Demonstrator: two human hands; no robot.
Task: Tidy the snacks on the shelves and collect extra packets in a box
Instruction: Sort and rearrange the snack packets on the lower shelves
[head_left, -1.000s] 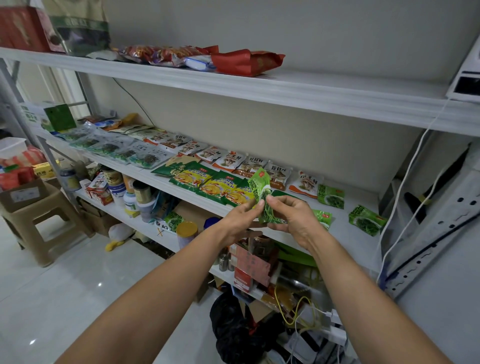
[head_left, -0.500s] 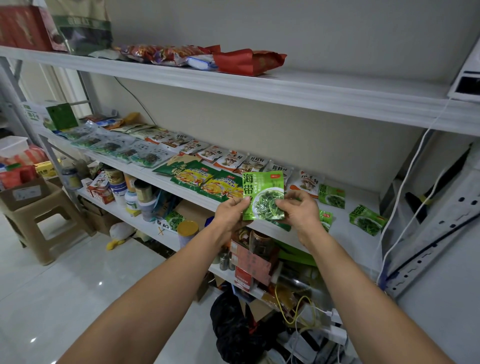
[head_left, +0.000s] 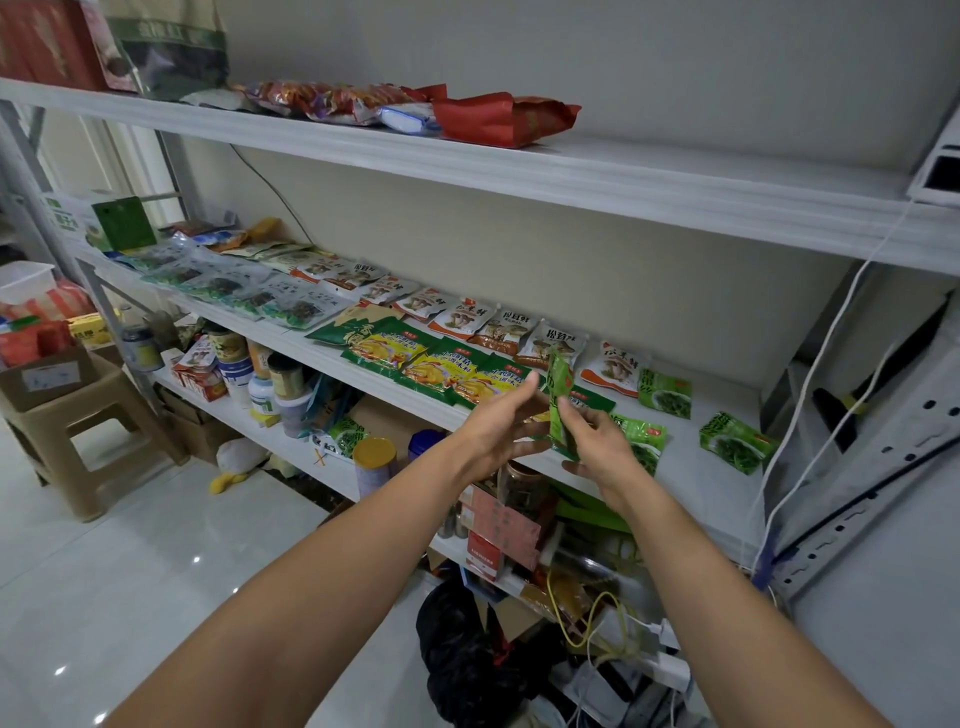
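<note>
I hold a small green seaweed packet (head_left: 560, 410) edge-on just above the front of the white middle shelf (head_left: 701, 488). My right hand (head_left: 597, 449) pinches it from below and behind. My left hand (head_left: 496, 428) is beside it with straight fingers, hardly touching. Three more green seaweed packets lie on the shelf: one by my right hand (head_left: 644, 441), one behind (head_left: 666, 393), one far right (head_left: 735, 441). Rows of yellow-green packets (head_left: 431, 364) and mushroom packets (head_left: 501, 327) run leftwards. A cardboard box (head_left: 47, 376) sits on a stool at the far left.
The top shelf (head_left: 519, 171) carries red bags. Jars and tins (head_left: 260, 374) crowd the lower shelf. White cables (head_left: 831, 338) hang at the right by a perforated metal rail. A beige plastic stool (head_left: 78, 436) stands on the glossy tiled floor; a black bag (head_left: 467, 660) lies below.
The packet was held face-on in both hands; now it is turned edge-on and lower, held by my right hand while my left hand's fingers have straightened off it.
</note>
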